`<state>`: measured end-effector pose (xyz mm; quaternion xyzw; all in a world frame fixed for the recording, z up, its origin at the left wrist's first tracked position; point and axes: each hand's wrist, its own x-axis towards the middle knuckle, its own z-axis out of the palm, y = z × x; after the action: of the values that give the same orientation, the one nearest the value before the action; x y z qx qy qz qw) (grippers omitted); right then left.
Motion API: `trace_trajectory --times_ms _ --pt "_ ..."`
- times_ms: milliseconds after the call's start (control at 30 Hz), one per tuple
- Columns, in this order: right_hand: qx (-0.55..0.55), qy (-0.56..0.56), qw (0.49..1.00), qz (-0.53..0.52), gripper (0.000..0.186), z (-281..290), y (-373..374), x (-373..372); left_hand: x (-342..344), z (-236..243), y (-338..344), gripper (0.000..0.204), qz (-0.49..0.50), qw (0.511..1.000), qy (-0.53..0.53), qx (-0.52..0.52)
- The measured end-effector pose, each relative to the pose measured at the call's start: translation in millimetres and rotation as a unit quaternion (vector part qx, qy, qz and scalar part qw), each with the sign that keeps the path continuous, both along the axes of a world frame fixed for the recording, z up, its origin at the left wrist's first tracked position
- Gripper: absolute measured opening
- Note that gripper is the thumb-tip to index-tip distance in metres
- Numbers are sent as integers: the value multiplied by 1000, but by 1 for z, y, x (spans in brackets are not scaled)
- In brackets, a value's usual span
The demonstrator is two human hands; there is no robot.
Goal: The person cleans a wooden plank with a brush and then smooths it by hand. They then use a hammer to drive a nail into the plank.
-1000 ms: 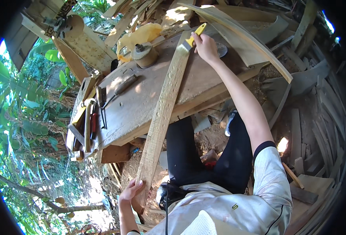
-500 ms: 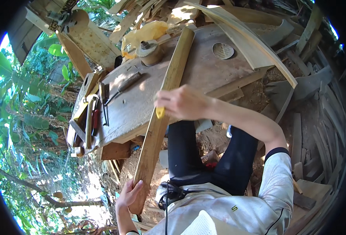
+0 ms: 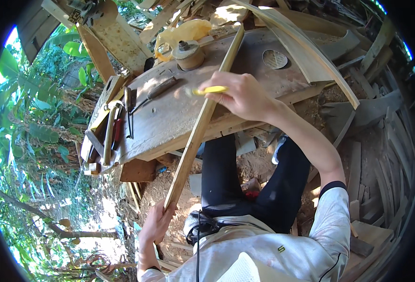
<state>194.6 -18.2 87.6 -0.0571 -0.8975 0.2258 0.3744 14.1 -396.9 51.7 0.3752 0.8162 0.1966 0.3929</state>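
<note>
A long narrow wooden strip (image 3: 195, 136) lies lengthwise over a weathered wooden workbench (image 3: 170, 122) and sticks out past its near edge. My left hand (image 3: 155, 223) grips the strip's near end, below the bench edge. My right hand (image 3: 238, 95) is over the middle of the strip and holds a yellow pencil (image 3: 211, 89) with its tip pointing left, at the strip's edge.
On the bench stand a round wooden spool-like block (image 3: 187, 54), a chisel-like tool (image 3: 156, 89) and hand tools (image 3: 116, 131) at the left edge. A curved plank (image 3: 311, 51) lies at the right. Scrap boards (image 3: 386, 155) cover the ground; foliage (image 3: 29, 141) is on the left.
My right hand has come back along the strip from its far end to its middle, still with the yellow pencil. My left hand keeps hold of the near end.
</note>
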Motion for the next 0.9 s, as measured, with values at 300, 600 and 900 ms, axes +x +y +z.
trace_trajectory --times_ms 300,600,900 --pt "-43 -48 995 72 25 -15 -14 -6 1 -10 9 58 -15 997 -79 5" --pt "-36 28 997 69 24 -8 -23 -7 8 -26 23 71 53 965 -253 45" --pt "-57 28 994 84 30 -6 -36 -10 22 -36 39 45 37 986 -137 88"
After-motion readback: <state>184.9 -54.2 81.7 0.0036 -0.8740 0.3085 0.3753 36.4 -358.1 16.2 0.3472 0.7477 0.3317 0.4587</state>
